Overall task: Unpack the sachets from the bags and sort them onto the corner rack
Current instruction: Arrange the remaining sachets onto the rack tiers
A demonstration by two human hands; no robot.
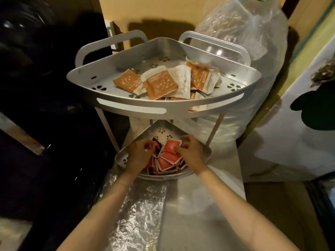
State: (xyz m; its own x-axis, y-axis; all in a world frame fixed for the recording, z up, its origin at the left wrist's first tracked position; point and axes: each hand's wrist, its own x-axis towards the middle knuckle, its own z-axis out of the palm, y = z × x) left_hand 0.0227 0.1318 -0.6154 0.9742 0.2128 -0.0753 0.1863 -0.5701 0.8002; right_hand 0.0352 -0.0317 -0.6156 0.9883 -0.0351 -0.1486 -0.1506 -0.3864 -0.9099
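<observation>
A silver two-tier corner rack (163,107) stands on a metal counter. Its top shelf holds several orange-and-white sachets (159,84). The lower shelf (123,160) holds a pile of red sachets (168,161). Both my hands reach into the lower shelf. My left hand (139,153) pinches a dark-and-red sachet (156,147) at the pile's left. My right hand (190,151) holds one red sachet (171,146) by its edge, just above the pile.
An empty clear plastic bag (137,211) lies flat on the counter in front of the rack. A big clear bag (253,51) of stacked plastic ware stands right of the rack. Dark objects fill the left side; a white door is at right.
</observation>
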